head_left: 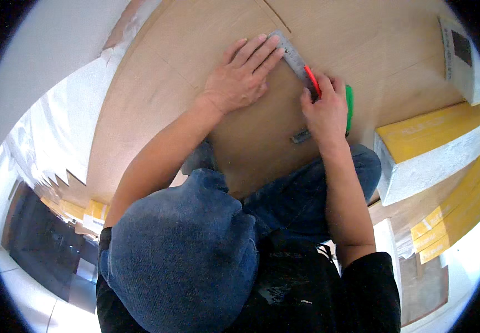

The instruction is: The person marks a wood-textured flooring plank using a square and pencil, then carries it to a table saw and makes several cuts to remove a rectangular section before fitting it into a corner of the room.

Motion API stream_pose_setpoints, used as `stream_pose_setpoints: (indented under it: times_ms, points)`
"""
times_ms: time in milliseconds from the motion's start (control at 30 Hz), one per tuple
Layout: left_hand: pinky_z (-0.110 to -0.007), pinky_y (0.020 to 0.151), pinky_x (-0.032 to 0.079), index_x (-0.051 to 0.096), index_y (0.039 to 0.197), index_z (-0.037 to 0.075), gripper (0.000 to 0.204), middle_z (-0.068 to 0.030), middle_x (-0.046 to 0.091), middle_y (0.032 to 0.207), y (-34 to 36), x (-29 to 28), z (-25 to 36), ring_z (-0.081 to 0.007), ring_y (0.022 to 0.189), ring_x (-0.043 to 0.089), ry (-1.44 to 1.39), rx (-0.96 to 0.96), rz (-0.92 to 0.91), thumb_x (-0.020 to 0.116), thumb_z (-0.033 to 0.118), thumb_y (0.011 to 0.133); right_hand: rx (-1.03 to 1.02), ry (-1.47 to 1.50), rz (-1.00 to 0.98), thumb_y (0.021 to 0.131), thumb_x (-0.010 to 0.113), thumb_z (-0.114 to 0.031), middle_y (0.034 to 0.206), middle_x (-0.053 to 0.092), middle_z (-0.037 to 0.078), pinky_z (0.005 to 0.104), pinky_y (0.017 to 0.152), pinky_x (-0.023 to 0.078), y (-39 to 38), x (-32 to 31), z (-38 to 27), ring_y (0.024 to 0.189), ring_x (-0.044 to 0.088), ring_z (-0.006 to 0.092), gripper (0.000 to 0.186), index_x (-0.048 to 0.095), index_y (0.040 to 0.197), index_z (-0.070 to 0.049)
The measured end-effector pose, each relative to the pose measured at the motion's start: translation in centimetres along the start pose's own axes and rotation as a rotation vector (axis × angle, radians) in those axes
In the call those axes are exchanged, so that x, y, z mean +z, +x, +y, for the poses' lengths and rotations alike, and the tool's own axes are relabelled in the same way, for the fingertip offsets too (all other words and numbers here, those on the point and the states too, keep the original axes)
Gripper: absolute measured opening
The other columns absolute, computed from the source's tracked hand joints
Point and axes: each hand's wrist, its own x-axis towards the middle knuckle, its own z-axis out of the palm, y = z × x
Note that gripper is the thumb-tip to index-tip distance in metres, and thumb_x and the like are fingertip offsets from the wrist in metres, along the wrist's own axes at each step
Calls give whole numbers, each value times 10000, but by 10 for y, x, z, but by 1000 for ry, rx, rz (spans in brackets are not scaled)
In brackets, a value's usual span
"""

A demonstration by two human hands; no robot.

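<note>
My left hand lies flat on the brown wood-coloured board. Its outstretched fingertips press on the upper end of a metal ruler, which slants down toward my right hand. That hand is closed around a slim red pencil-like tool, whose red end sticks out above the thumb and fingers. The lower end of the ruler is hidden by the right hand. A green-edged thing shows just right of the hand, mostly covered by it. Below the wrist a short grey metal piece lies on the board.
A yellow-and-white carton stands to the right, with a white box beyond it and more yellow packages nearer me. My bent knees in jeans rest at the board's near side. A dark slot cuts the far part of the board.
</note>
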Motion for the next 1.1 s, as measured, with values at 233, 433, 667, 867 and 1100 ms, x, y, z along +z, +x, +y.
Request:
stream_pose_setpoints:
  times_ms: [233,433,667,867,1100]
  points:
    - [-428,1247,205,448,1533,171,701,-32,374,1629,-4,-2,-2,-216,1508,316,-5,19,-42,633,276,865,-62,376,-53,1081,462,-375,897,657,137,359,779,544,39,-53,-29,885,677,271,415,699,1125,-38]
    - [-432,1251,196,407,1559,167,730,-34,339,1648,-7,3,-5,-214,1520,294,-53,11,-52,637,317,883,-140,708,-279,1025,634,-298,823,644,39,288,718,524,104,-34,-26,766,621,117,305,680,1089,-4]
    - [-437,1252,196,394,1561,153,751,-35,318,1660,-9,5,-10,-216,1530,273,-44,29,-76,653,336,880,-175,457,-306,970,697,-276,846,741,120,338,703,532,124,-18,-32,786,692,180,278,670,986,1]
    - [-443,1253,195,390,1563,152,795,-36,308,1666,-11,9,-11,-231,1537,258,-59,41,-73,682,370,857,-213,341,-270,968,694,-269,814,726,129,338,669,526,124,-13,-36,732,694,206,249,664,969,-22]
    - [-444,1254,193,386,1566,161,832,-26,323,1660,-10,8,-9,-226,1531,271,-23,38,-75,711,384,834,-257,491,-236,965,694,-235,750,703,107,356,617,508,125,-2,-27,668,664,196,217,660,940,-22]
